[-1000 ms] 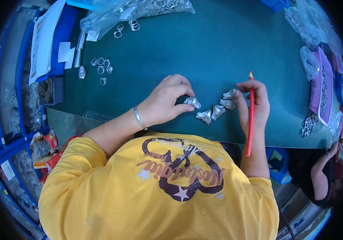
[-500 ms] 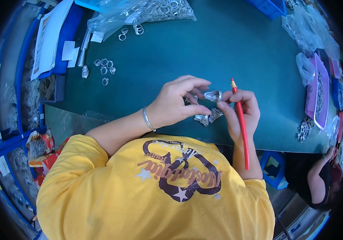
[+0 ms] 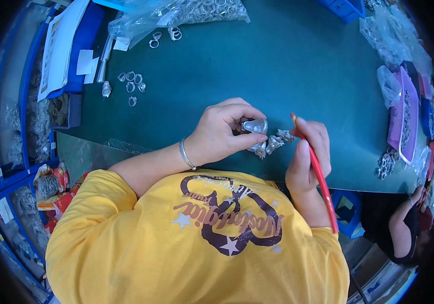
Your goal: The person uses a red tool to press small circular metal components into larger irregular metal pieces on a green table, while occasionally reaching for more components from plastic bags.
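My left hand point(image 3: 220, 129) pinches a large silver ring point(image 3: 255, 126) between thumb and fingers, its smooth hollow side showing. Several more silver rings point(image 3: 274, 145) lie in a small heap on the table just beneath and to the right of it. A red pencil point(image 3: 323, 191) rests in my right hand point(image 3: 310, 158), tip up and away from me, its long end slanting down past my wrist. That hand is apart from the held ring, close to the right side of the heap.
On the green table point(image 3: 201, 66), loose rings point(image 3: 131, 87) lie at the left beside a metal rod point(image 3: 104, 61). A plastic bag of rings point(image 3: 209, 12) sits at the far side. A purple basket point(image 3: 396, 119) stands at the right; another person's arm point(image 3: 403, 228) is beyond the table's right corner.
The silver ring has passed from my right fingers to my left hand, which has closed on it. My right hand has drawn back slightly with the pencil, which now tilts more.
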{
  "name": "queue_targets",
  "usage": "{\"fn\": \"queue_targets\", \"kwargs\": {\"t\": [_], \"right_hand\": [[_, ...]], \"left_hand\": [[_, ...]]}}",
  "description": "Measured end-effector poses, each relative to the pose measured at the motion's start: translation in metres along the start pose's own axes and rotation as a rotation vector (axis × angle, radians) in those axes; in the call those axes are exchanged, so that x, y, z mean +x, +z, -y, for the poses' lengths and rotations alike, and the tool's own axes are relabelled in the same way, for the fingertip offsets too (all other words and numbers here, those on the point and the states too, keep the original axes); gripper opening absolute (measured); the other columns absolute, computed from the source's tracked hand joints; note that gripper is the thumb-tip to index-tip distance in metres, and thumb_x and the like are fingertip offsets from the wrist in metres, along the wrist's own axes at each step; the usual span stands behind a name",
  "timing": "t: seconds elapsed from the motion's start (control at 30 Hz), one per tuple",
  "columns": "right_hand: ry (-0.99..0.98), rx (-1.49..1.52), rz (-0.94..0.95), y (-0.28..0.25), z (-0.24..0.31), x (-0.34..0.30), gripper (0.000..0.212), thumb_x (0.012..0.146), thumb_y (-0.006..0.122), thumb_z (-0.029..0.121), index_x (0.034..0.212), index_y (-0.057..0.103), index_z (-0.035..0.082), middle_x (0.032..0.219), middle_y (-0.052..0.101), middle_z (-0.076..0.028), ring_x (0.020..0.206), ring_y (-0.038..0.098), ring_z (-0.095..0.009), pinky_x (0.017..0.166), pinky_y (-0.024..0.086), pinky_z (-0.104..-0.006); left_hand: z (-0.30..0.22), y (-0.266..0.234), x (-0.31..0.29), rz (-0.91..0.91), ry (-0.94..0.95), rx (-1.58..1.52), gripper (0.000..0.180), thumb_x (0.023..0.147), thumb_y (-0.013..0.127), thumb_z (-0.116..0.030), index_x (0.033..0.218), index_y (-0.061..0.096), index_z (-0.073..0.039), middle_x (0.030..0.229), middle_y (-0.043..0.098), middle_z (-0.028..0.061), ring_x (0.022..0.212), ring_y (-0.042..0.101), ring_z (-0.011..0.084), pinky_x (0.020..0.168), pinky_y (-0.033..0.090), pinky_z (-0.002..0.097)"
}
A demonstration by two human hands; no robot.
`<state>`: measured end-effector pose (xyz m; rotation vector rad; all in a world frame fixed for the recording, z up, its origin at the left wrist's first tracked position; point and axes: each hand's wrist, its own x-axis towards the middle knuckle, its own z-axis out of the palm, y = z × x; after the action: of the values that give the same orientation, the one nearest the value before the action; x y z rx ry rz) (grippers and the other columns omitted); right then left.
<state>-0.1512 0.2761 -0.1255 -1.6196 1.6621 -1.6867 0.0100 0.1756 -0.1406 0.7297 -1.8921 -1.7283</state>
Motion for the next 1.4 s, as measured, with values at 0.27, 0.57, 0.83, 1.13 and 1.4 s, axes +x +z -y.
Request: {"fn": "queue_targets", "kwargs": {"t": [0.27, 0.57, 0.83, 1.13, 1.4], "right_hand": [[-0.048, 0.173, 0.058, 0.004, -0.002, -0.015, 0.013, 0.083, 0.056, 0.003, 0.089, 0.045, 0.007, 0.074, 0.061, -0.005, 0.066, 0.054, -0.017, 0.074, 0.038, -0.0348], [-0.063, 0.146, 0.09, 0.007, -0.005, -0.013, 0.015, 0.08, 0.059, 0.001, 0.089, 0.048, 0.006, 0.075, 0.06, -0.007, 0.067, 0.056, -0.02, 0.073, 0.038, -0.0353], [-0.064, 0.163, 0.066, 0.012, -0.005, -0.015, 0.014, 0.08, 0.059, 0.0, 0.088, 0.048, 0.004, 0.074, 0.059, -0.01, 0.066, 0.056, -0.021, 0.069, 0.04, -0.0342], [-0.037, 0.304, -0.092, 0.011, -0.007, -0.014, 0.007, 0.089, 0.049, 0.005, 0.092, 0.043, 0.003, 0.072, 0.059, -0.01, 0.066, 0.054, -0.016, 0.067, 0.045, -0.0316], [0.225, 0.274, -0.062, 0.018, -0.004, -0.022, 0.011, 0.09, 0.051, 0.001, 0.101, 0.049, 0.0, 0.087, 0.063, -0.012, 0.076, 0.057, -0.012, 0.069, 0.045, -0.0233]], "left_hand": [[-0.008, -0.001, 0.0, -0.014, 0.093, 0.146, 0.027, 0.07, 0.073, 0.0, 0.096, 0.065, -0.001, 0.089, 0.06, 0.0051, 0.073, 0.056, 0.0089, 0.056, 0.043, 0.0193], [-0.003, 0.0, -0.001, -0.006, 0.074, 0.091, 0.027, 0.069, 0.072, 0.001, 0.096, 0.065, -0.001, 0.09, 0.06, 0.0061, 0.076, 0.058, 0.0102, 0.058, 0.045, 0.0196], [-0.003, -0.002, -0.002, 0.047, 0.014, 0.094, 0.028, 0.069, 0.074, 0.0, 0.095, 0.065, 0.0, 0.092, 0.059, 0.007, 0.078, 0.06, 0.0111, 0.062, 0.048, 0.0206], [-0.006, -0.001, -0.001, 0.018, 0.139, 0.116, 0.029, 0.068, 0.075, 0.0, 0.095, 0.065, -0.001, 0.092, 0.059, 0.0078, 0.082, 0.06, 0.0144, 0.066, 0.049, 0.0229], [-0.006, -0.001, 0.0, -0.067, 0.3, 0.205, 0.028, 0.065, 0.074, 0.001, 0.09, 0.064, -0.006, 0.09, 0.061, 0.0081, 0.084, 0.059, 0.0203, 0.071, 0.047, 0.0285]]}}
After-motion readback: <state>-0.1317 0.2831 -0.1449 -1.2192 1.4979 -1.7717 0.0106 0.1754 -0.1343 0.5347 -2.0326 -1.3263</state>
